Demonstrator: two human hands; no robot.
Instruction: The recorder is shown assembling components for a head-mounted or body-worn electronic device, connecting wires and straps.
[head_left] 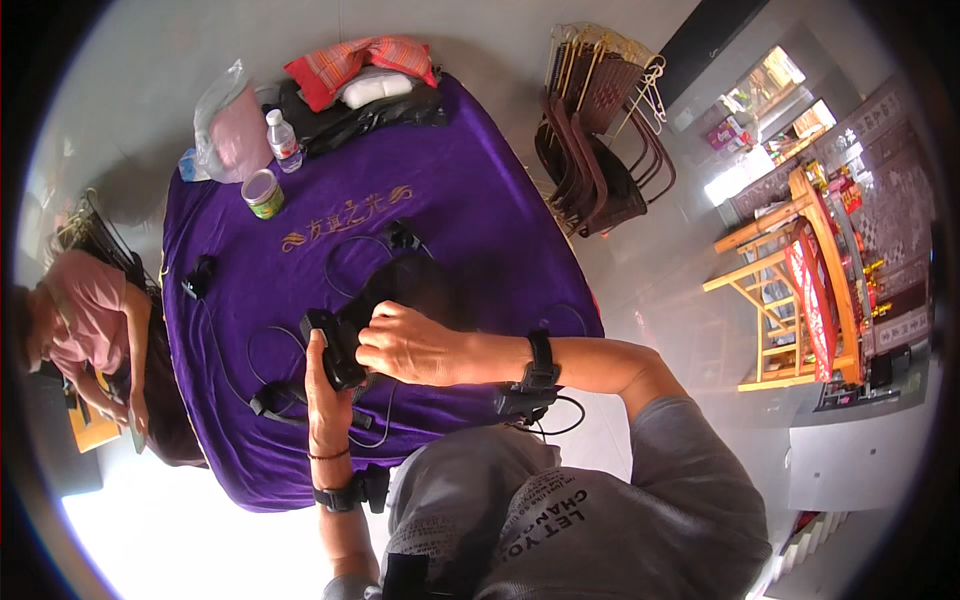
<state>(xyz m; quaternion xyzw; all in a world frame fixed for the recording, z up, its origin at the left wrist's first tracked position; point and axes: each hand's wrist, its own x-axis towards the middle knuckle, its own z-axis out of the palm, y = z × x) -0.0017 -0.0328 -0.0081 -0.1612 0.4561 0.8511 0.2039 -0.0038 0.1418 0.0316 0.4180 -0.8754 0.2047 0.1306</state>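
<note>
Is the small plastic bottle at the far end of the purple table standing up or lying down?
Upright. The plastic bottle stands on its base on the purple tablecloth, white cap on top, beside the round tin.

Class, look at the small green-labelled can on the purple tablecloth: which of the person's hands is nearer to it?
Left. The left hand lies below the can, towards the person, gripping a black device. The right hand grips the same device farther to the right.

Head view: single wide fisheye, worn on the head, looking steeply down over the person's own torso onto the purple-clothed table [480, 200]. Close to the left hand [325, 385] and right hand [410, 345] (frame centre); room edges bend toward the rim. No second view to overlap.
</note>
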